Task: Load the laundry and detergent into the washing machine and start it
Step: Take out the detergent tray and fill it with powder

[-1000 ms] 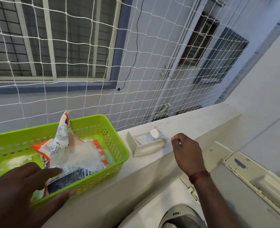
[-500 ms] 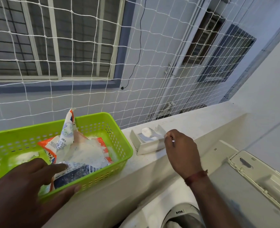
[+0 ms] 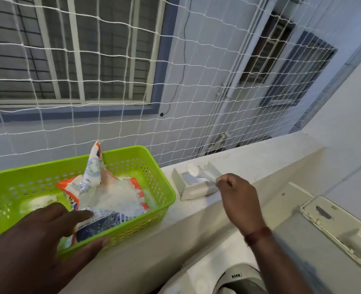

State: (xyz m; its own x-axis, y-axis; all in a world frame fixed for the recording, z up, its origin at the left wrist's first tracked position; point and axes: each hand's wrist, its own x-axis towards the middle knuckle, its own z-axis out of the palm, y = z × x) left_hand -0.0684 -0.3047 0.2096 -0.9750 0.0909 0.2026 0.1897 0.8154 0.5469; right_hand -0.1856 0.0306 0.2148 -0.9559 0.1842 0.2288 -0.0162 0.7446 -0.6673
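Presently, item by item.

White painted masonry ledge (image 3: 255, 160): it carries everything below and is backed by a white knotted rope net (image 3: 196, 81).

Lime-green perforated plastic basket (image 3: 137, 227): it sits at the ledge's left end, along the near edge. Inside lies a torn orange, white and blue detergent packet (image 3: 84, 183), with loose white powder spilled over it.

Small white rectangular plastic detergent tray (image 3: 196, 190): it sits at the ledge's near edge, just beside the basket's right end and apart from it.

My left hand (image 3: 37, 240): the fingers are spread and nearly straight. The index tip rests on the packet and the thumb lies against the outside of the basket's near wall.

My right hand (image 3: 239, 196): it pinches the handle of a small metal spoon (image 3: 193, 169). The bowl, heaped with white powder, is held over the tray's far side.

White top-loading washing machine (image 3: 207, 259): it stands below the ledge's near edge with its cream lid (image 3: 345, 225) raised.
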